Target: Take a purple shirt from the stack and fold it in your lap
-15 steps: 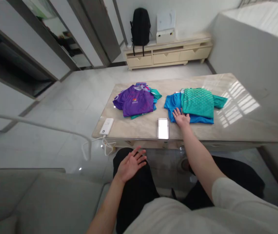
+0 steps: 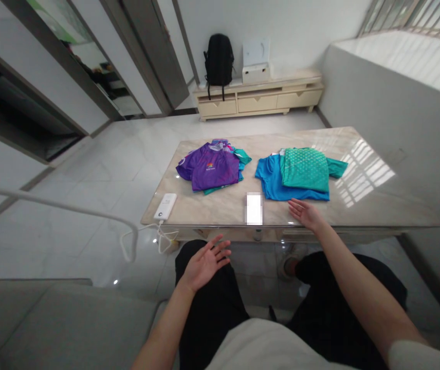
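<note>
My left hand [image 2: 204, 263] lies palm up over my left knee, fingers spread and holding nothing. Over the table's front edge, my right hand [image 2: 305, 214] is open and empty, its fingertips just short of the blue shirt [image 2: 269, 177]. A green patterned shirt [image 2: 305, 168] rests folded on top of that blue one. To the left is another pile, topped by a purple shirt [image 2: 215, 172] with a small logo; teal and blue cloth shows from beneath it. A blurred-out white rectangular object [image 2: 253, 208] sits between the piles near the front edge.
The marble-look table [image 2: 212, 210] also bears a white power bank [image 2: 165, 206] with a white cable [image 2: 163, 236] hanging off the edge. Beyond stands a low cabinet [image 2: 256, 104] with a black backpack [image 2: 219, 60] and a white box [image 2: 255, 73]. A grey sofa [image 2: 69, 324] is at left.
My right hand has drawn back from the blue shirt toward me and to the right. The left hand stays over the knee. The view has tilted up slightly.
</note>
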A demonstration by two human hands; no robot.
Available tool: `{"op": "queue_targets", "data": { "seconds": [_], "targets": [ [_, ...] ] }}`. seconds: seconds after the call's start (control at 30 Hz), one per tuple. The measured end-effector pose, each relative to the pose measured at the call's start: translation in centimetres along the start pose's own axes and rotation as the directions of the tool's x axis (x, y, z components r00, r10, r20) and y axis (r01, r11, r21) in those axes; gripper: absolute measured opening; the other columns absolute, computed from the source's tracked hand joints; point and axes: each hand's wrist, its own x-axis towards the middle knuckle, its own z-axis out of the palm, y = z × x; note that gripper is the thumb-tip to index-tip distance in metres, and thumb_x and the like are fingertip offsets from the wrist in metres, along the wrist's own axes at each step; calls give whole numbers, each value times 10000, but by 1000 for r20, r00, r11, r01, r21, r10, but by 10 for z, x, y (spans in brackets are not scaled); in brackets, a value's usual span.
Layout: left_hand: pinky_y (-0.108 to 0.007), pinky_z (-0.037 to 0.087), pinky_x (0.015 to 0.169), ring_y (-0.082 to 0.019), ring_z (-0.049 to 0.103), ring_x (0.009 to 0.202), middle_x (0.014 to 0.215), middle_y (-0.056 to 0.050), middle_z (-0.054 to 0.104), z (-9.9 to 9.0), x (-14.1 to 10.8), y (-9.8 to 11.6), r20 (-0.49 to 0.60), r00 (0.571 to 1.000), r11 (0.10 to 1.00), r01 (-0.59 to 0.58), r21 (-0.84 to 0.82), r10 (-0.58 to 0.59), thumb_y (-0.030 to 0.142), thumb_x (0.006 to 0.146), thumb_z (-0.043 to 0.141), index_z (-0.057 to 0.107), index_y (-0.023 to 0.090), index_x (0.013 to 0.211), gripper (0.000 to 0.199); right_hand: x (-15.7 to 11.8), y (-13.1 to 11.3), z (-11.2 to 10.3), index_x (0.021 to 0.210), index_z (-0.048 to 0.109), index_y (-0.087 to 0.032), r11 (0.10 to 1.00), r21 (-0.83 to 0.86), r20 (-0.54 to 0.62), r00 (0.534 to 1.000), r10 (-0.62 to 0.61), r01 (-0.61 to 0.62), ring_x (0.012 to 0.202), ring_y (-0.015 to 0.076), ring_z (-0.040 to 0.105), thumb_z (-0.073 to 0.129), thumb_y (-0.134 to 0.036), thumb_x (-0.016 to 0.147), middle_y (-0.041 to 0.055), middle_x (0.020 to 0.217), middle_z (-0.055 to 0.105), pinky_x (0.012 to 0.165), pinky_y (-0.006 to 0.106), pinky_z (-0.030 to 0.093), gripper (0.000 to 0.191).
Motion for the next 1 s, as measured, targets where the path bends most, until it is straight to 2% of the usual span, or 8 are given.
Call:
{"op": "queue_targets", "data": {
  "seconds": [0.13,0.23,0.37,0.47,0.6,0.77,0.87,1.0],
  "targets": [
    [-410,535,948,-253,712,1062,1268,-133,712,3,39,16,-80,996,998,-30,49,34,238,1023,497,627,157,1347,359,6,-27,-15,1107,678,-156,910,-391,-92,978,-188,139,890,194,725,612,-339,967,86,1058,748,858,400,597,240],
    [-345,560,821,-207,737,907,1086,-105,766,5,80,26,-229,963,990,-138,30,142,164,983,525,694,137,1177,259,27,-49,2,1074,701,-141,706,-674,-61,937,-345,216,974,212,695,687,-376,936,81,1060,731,929,433,555,273],
    [-281,543,725,-144,721,772,934,-48,771,0,118,30,-325,921,974,-224,6,214,126,945,555,705,159,1051,187,60,-63,38,1176,705,-159,386,-889,43,885,-464,246,1156,265,623,739,-305,875,123,1269,666,1037,476,473,337],
    [-282,537,719,-146,719,774,937,-50,768,-5,122,30,-352,909,971,-239,3,225,134,927,581,704,156,1057,180,78,-63,57,1169,730,-153,209,-955,87,870,-485,212,1200,317,583,728,-211,836,163,1309,633,1013,454,463,338],
    [-281,533,720,-143,712,769,924,-46,762,-9,116,32,-369,900,968,-249,3,233,137,921,591,705,150,1052,174,86,-63,67,1063,766,-138,60,-985,110,850,-515,164,1106,315,599,557,-204,933,194,1157,672,934,397,466,255],
    [-280,533,730,-144,706,773,927,-50,760,-9,114,32,-352,905,968,-252,5,238,143,915,603,706,154,1045,166,78,-69,80,1250,694,-156,-75,-977,206,792,-575,199,1203,332,528,381,-296,1034,190,1257,623,956,399,439,405],
    [-284,537,732,-144,705,776,928,-48,759,-9,115,32,-338,908,966,-259,11,247,151,911,607,704,155,1050,170,67,-59,89,1230,712,-194,-154,-949,314,803,-507,274,1213,310,531,415,-302,1029,160,1253,638,946,367,441,375],
    [-281,538,733,-140,700,777,923,-49,758,-8,114,31,-327,908,964,-262,40,261,163,901,620,702,165,1051,171,54,-40,90,1082,780,-249,-205,-903,427,837,-342,377,1077,256,613,599,-288,936,96,1114,705,835,294,470,236]
  ]
}}
